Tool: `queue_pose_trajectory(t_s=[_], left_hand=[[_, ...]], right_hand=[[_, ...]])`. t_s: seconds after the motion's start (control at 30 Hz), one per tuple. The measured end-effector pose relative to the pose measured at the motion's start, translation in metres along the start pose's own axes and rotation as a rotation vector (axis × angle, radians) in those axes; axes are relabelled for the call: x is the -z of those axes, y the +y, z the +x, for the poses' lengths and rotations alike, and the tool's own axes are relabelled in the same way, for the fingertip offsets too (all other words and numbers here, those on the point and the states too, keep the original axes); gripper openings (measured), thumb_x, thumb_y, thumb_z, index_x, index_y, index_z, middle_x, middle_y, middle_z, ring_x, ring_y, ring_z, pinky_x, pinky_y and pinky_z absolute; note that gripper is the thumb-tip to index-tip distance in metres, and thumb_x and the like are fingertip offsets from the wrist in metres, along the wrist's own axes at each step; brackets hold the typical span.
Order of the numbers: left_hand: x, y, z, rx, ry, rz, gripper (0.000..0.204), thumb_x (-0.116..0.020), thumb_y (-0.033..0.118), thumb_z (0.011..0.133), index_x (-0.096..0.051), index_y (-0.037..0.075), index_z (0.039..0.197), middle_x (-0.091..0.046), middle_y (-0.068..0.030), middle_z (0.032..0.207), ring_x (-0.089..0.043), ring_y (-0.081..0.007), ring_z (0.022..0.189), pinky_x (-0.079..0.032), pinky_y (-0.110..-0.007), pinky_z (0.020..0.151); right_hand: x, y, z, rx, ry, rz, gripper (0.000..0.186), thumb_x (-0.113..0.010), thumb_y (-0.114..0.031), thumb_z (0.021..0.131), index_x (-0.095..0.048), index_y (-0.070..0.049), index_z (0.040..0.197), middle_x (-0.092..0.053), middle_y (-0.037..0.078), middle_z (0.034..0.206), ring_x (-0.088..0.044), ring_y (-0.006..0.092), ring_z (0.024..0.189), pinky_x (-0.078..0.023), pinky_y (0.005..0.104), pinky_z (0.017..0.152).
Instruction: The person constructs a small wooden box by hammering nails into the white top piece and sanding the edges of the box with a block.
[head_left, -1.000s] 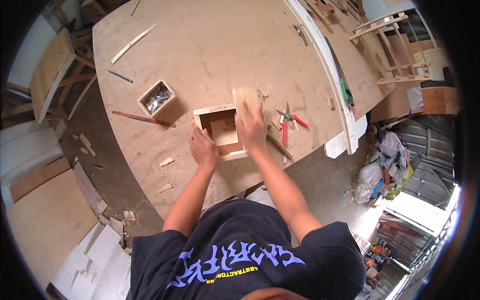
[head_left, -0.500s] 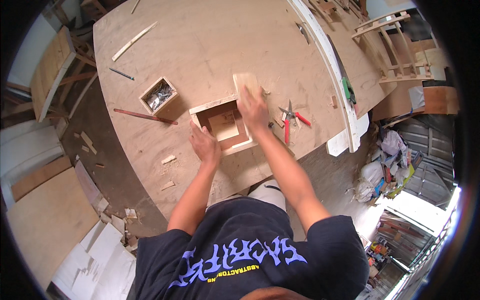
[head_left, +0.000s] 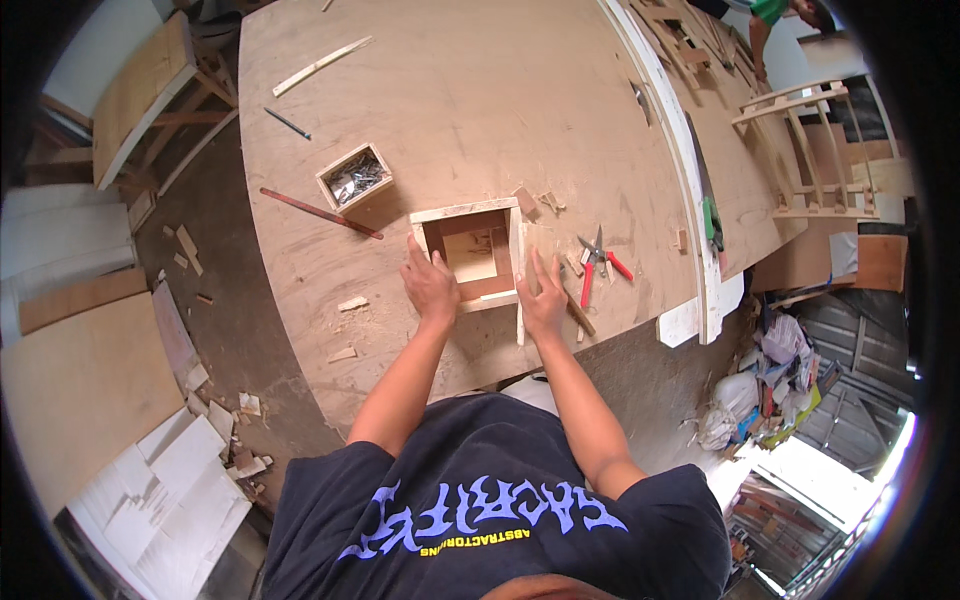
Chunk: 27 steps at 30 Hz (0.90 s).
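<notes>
In front of me on the worktable stands a small open-topped wooden box (head_left: 465,212), with a pale wooden piece and brown panelling visible inside. My left hand (head_left: 432,287) grips the box's left wall, its fingers lying along the outside. A thin, pale wooden board (head_left: 538,238) is at the right wall, and my right hand (head_left: 543,303) holds it there with the fingers pointing away from me. The palm partly hides the board. Red-handled cutting pliers (head_left: 597,258) lie open just right of that hand, beside a dark stick (head_left: 580,315).
A small wooden box of metal fasteners (head_left: 355,178) stands at the left, near a reddish-brown strip (head_left: 320,212) and a dark pencil-like rod (head_left: 287,123). A long white-edged board (head_left: 668,130) and a green-handled saw (head_left: 712,222) lie right. Another person's arm (head_left: 758,48) shows at top right.
My right hand has brought the thin board from the box's far right corner down along its right wall. The left hand stays on the left wall. The whole view has shifted slightly.
</notes>
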<state>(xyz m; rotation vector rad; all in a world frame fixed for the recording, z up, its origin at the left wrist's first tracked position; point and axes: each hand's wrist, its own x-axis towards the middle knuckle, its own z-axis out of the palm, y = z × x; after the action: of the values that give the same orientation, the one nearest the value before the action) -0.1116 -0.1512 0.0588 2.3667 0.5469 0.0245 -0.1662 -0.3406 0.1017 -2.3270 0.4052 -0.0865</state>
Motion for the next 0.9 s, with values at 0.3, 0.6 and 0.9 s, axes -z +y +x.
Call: queue_pose_trajectory(t_s=[0.3, 0.6, 0.9], left_hand=[[0.021, -0.011, -0.011, -0.019, 0.099, -0.390, 0.084, -0.063, 0.001, 0.082, -0.043, 0.008, 0.163, -0.058, -0.0273, 0.146, -0.056, -0.0443, 0.132, -0.044, -0.051, 0.114], [0.141, 0.017, -0.072, -0.327, 0.240, -0.189, 0.090, -0.073, 0.002, 0.067, -0.059, 0.015, 0.155, -0.054, -0.0243, 0.148, -0.053, -0.0443, 0.133, -0.044, -0.052, 0.116], [0.156, 0.014, -0.091, -0.562, 0.257, -0.009, 0.089, -0.071, 0.002, 0.063, -0.065, 0.022, 0.150, -0.057, -0.0236, 0.146, -0.063, -0.0438, 0.128, -0.055, -0.049, 0.104]], right_hand=[[0.007, 0.006, 0.030, 0.104, -0.203, 0.137, 0.067, -0.078, -0.039, 0.092, -0.059, -0.024, 0.155, -0.044, 0.035, 0.161, -0.050, 0.0442, 0.148, -0.044, 0.0454, 0.119], [0.040, -0.033, 0.001, -0.024, -0.650, 0.871, 0.066, -0.073, -0.026, 0.096, -0.056, -0.007, 0.157, -0.048, 0.024, 0.164, -0.042, 0.0300, 0.156, -0.031, 0.0390, 0.127], [0.106, -0.126, 0.022, 0.289, -0.869, 0.544, 0.061, -0.075, -0.033, 0.097, -0.061, -0.015, 0.153, -0.049, 0.025, 0.163, -0.048, 0.0336, 0.152, -0.038, 0.0406, 0.123]])
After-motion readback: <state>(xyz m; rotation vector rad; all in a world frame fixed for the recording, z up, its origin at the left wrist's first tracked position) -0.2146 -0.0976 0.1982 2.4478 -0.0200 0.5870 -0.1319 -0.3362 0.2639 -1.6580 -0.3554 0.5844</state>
